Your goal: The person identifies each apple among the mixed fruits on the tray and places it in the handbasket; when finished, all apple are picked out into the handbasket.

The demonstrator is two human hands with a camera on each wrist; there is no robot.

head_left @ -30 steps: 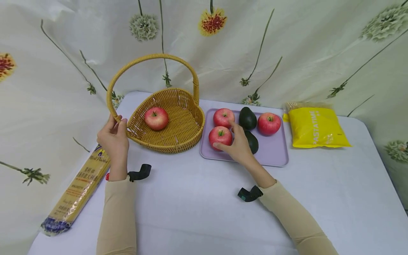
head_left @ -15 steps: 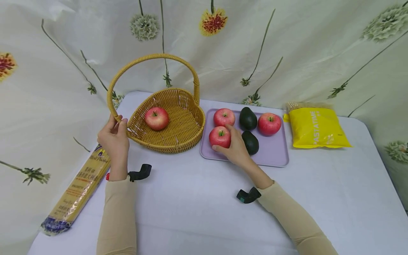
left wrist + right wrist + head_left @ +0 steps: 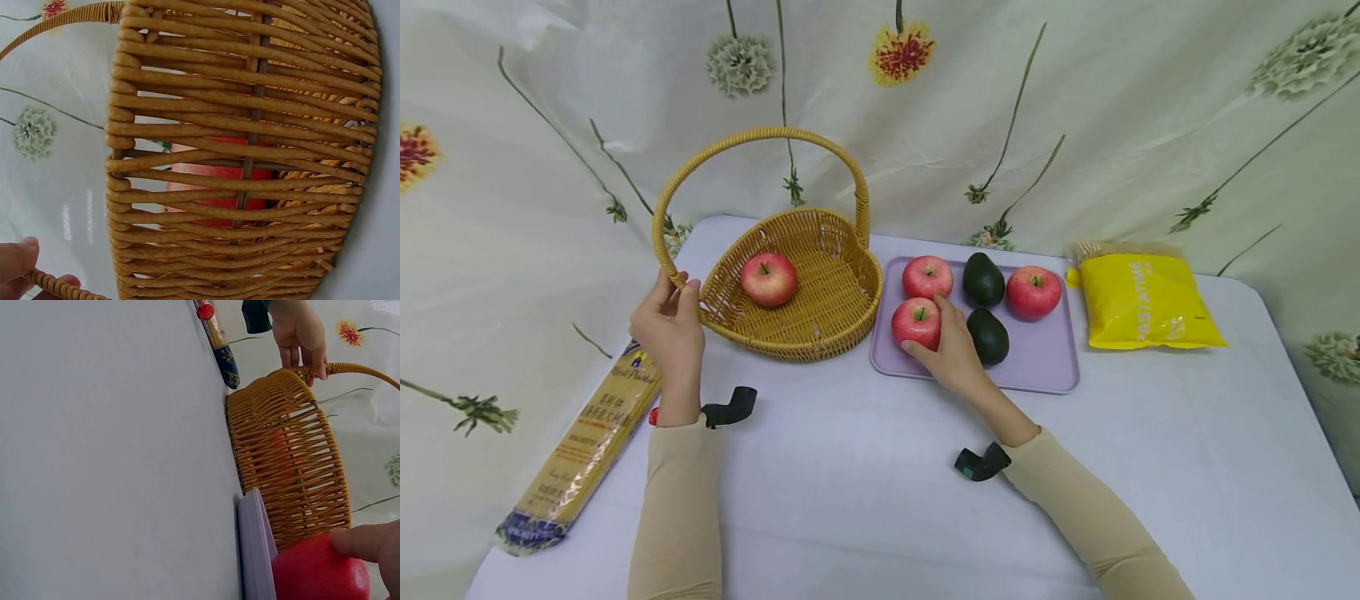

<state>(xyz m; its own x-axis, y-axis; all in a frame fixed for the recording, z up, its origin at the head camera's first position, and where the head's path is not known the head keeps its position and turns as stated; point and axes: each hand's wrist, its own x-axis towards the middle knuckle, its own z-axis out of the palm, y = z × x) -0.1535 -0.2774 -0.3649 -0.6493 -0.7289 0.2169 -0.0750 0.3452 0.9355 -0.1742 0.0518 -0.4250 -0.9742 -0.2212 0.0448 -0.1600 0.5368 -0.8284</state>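
White cloth [image 3: 1090, 158] printed with flowers hangs behind the desk [image 3: 865, 483], whose cover is also pale. A golden woven basket [image 3: 805, 343] stands upright at the far left of the desk, its tall handle [image 3: 782, 132] arching above it. Close by its right side lies a lilac tray [image 3: 1037, 362]. A long spaghetti pack [image 3: 580, 450] lies slantwise along the desk's left edge, partly hidden by the left wrist; a yellow pasta bag [image 3: 1150, 300] lies right of the tray. The left hand [image 3: 673, 337] pinches the handle's left end, fingers drawn narrow around it. The right hand [image 3: 957, 354] holds the front-left apple [image 3: 915, 323] on the tray side nearest the basket, thumb on its near side and fingers curled round the right; whether it touches the tray's floor, I cannot tell. Another apple [image 3: 927, 275] sits just behind it, a third apple [image 3: 1033, 292] toward the tray's right, and a fourth apple [image 3: 769, 279] inside the basket. Of two dark avocados, the rear avocado [image 3: 983, 280] lies between the back apples, the front avocado [image 3: 991, 337] just right of the right hand.
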